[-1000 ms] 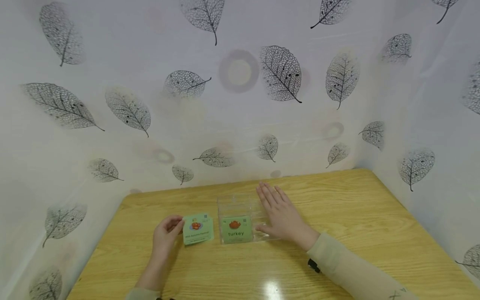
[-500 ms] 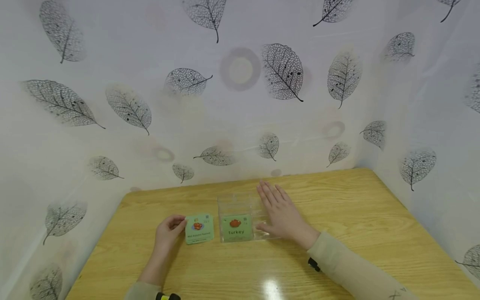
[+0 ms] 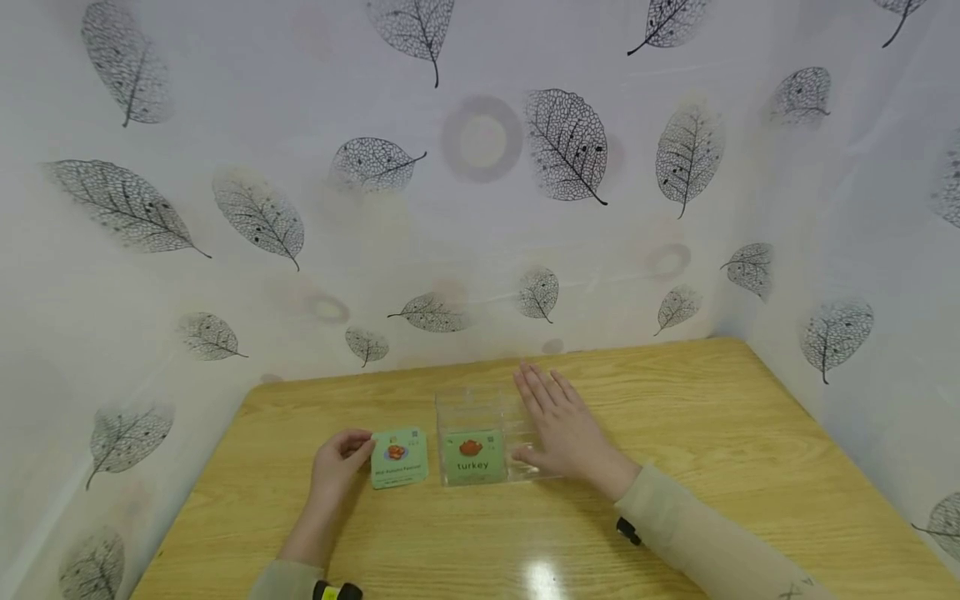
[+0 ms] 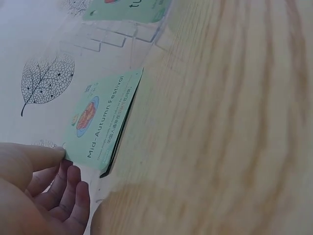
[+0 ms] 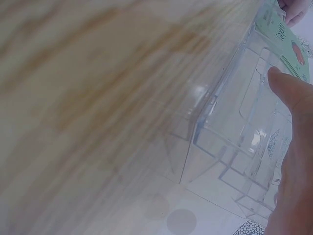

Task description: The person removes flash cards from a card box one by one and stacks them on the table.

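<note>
Because the square green paper cards (image 3: 399, 460) seem light and slippery, the left grip (image 3: 335, 467) rightly pinches their edge, the right grip (image 3: 567, 435) lying spread.

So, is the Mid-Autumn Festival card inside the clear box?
No, outside: the left hand pinches this card, apart from the clear box.

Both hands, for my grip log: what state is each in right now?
Left hand: closed, pinching the Mid-Autumn Festival card at its edge.
Right hand: open, spread over the clear box.
</note>
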Tool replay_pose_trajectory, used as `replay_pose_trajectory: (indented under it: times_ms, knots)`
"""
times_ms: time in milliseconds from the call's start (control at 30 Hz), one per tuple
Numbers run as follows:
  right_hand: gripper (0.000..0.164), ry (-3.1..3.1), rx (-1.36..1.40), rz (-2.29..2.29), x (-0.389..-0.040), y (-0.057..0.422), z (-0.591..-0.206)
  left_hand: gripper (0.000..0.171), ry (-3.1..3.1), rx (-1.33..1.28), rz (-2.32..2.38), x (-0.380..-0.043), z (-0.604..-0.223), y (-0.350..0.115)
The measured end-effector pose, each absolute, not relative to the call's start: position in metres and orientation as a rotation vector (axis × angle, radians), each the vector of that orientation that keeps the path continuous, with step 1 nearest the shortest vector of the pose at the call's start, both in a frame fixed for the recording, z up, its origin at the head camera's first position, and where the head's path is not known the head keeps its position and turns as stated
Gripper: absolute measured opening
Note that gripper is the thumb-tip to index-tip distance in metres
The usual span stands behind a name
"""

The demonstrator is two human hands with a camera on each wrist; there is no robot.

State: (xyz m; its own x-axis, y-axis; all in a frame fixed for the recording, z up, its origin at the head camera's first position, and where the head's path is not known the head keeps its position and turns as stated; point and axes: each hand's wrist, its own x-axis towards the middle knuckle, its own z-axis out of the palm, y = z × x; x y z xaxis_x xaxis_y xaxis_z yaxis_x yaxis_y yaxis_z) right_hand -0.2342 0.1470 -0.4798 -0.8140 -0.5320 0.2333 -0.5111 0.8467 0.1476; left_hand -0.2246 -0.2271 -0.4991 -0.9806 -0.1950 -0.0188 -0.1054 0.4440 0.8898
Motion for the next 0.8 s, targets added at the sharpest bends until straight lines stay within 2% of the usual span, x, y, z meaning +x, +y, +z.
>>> replay_pose_trajectory:
  times_ms: [800]
  knots:
    - [0.116, -2.768, 0.792, -0.097, -0.233, 0.1474, -0.4792, 0.024, -2.659, 0.278, -1.524, -0.2303, -0.5015, -0.2292]
